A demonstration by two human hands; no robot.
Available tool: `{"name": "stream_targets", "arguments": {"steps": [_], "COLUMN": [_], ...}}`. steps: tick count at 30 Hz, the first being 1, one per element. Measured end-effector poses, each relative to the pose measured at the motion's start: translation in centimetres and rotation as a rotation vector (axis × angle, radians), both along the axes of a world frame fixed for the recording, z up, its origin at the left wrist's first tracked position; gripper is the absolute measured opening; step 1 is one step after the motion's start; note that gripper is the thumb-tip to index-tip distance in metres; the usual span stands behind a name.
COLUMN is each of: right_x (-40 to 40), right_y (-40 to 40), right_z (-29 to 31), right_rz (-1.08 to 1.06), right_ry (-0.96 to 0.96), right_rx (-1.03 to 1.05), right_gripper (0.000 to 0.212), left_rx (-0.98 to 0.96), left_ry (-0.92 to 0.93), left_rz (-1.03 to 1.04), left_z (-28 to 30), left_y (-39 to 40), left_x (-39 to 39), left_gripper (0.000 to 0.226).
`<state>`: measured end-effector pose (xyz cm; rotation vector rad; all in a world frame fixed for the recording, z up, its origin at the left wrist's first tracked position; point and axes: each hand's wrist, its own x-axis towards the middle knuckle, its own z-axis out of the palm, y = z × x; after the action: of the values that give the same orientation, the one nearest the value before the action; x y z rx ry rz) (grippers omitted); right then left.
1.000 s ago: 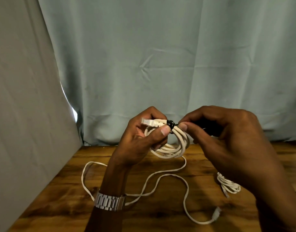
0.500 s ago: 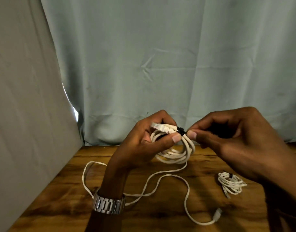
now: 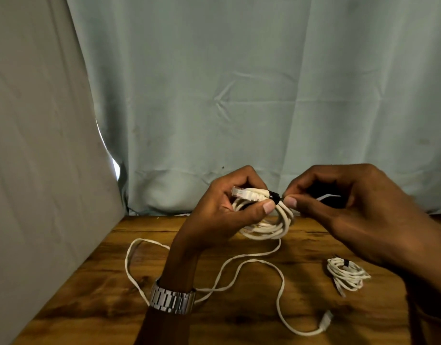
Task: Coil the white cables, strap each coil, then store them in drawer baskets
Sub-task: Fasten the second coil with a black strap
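Cables are half done: one strapped coil (image 3: 347, 274) lies on the desk (image 3: 239, 319); our left hand (image 3: 224, 210) grips a second coil (image 3: 266, 220) while our right hand (image 3: 339, 210) pinches its black strap (image 3: 274, 195); its tail trails loose, and no drawer baskets are in view.

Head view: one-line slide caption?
Left hand holds coil while right hand pinches black strap; strapped coil on table.

The coil (image 3: 269, 221) is hanging above the table (image 3: 94, 290), toward its far edge, with the left hand (image 3: 229, 210) gripping its left side and the right hand (image 3: 339, 207) pinching the strap (image 3: 275, 196) at its top. The loose cable (image 3: 251, 265) is trailing over the table nearer than the coil. The strapped bundle (image 3: 346, 273) is lying on the table, right of the coil and nearer.
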<state>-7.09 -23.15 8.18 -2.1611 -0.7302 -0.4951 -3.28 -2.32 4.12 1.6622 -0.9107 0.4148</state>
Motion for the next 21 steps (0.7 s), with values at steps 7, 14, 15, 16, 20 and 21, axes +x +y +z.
{"name": "stream_targets", "arguments": {"steps": [7, 14, 15, 16, 20, 21], "right_x": [-0.1, 0.2, 0.3, 0.3, 0.5, 0.6], "right_y": [-0.7, -0.9, -0.8, -0.8, -0.4, -0.3], "right_z": [0.1, 0.4, 0.4, 0.3, 0.1, 0.1], "right_rz": [0.129, 0.156, 0.142, 0.126, 0.039, 0.018], "right_ry": [0.077, 0.183, 0.184, 0.184, 0.187, 0.191], "right_rx": [-0.050, -0.073, -0.068, -0.065, -0.032, -0.024], "right_gripper": [0.021, 0.016, 0.013, 0.008, 0.006, 0.006], "left_rx": [0.038, 0.095, 0.115, 0.126, 0.127, 0.135], "left_ry": [-0.001, -0.001, -0.009, -0.015, -0.028, -0.036], "left_rz": [-0.049, 0.006, 0.023, 0.032, 0.039, 0.048], "left_z": [0.3, 0.7, 0.8, 0.8, 0.8, 0.8], "left_y": [0.2, 0.9, 0.9, 0.9, 0.5, 0.5], "left_x": [-0.4, -1.0, -1.1, -1.1, -1.1, -1.1], "left_gripper": [0.016, 0.022, 0.021, 0.021, 0.018, 0.018]}}
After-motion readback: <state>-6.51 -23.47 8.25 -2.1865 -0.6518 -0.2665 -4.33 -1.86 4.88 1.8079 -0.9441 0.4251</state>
